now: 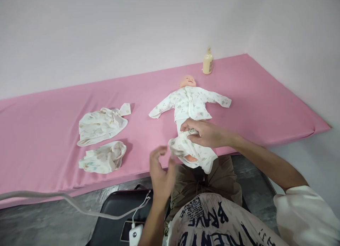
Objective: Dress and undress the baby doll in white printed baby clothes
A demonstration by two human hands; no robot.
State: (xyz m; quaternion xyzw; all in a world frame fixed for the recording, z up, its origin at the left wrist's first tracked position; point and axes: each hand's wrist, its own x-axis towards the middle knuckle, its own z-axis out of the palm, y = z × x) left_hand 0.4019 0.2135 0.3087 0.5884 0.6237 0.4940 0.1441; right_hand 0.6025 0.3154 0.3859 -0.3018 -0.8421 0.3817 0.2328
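A baby doll (188, 80) lies on its back, dressed in a white printed baby jacket (189, 100) with both sleeves spread out. White printed baby pants (209, 156) are bunched around its legs at the near edge, and a bit of skin-coloured leg shows in an opening. My right hand (205, 133) is closed on the upper part of the pants, just below the jacket hem. Left of the pants, my left hand (162, 171) is raised with thumb and fingers curved apart, slightly blurred, close to the cloth.
Folded baby clothes (102, 125) and a smaller bundled garment (103, 157) lie on the left of the pink-covered table (148, 93). A pump bottle (208, 62) stands at the back by the wall. A cable (79, 210) crosses above a black chair (117, 203) holding a white device (135, 234).
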